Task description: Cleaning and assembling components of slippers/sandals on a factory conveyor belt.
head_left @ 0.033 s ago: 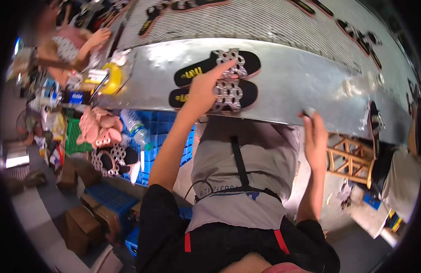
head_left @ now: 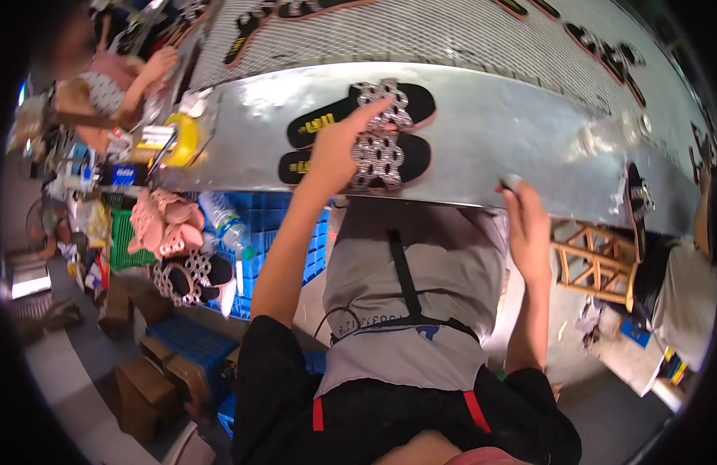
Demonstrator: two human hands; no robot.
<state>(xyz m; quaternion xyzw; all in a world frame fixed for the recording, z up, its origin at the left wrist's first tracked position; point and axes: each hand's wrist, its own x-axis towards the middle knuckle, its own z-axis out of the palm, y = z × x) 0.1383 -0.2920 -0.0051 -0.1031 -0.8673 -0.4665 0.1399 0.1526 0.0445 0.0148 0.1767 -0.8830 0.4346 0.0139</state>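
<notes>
Two black slide sandals lie side by side on the metal bench, their toes to the right and yellow print on their insoles. The far sandal (head_left: 417, 105) and the near sandal (head_left: 417, 159) both have glittery silver straps with round cut-outs. My left hand (head_left: 335, 151) rests over them; its index finger is stretched onto the far sandal's strap, and nothing shows in its grasp. At the bench's front edge, my right hand (head_left: 529, 213) is closed in a pinch. A small greyish thing shows at its fingertips, too small to name.
Behind the metal bench (head_left: 482, 116) runs a mesh belt (head_left: 420, 39) carrying more sandals. A clear plastic bottle (head_left: 606, 138) and another sandal (head_left: 637, 205) are at right. Yellow tape (head_left: 186, 141) lies at left. Below stand a blue crate (head_left: 285, 232) and a wooden stool (head_left: 595, 263). Another person's arm (head_left: 145, 81) is far left.
The view has shifted slightly, so the bench and sandals appear a little further left. My left finger stays on the far strap; my right hand is still pinched near the bench edge.
</notes>
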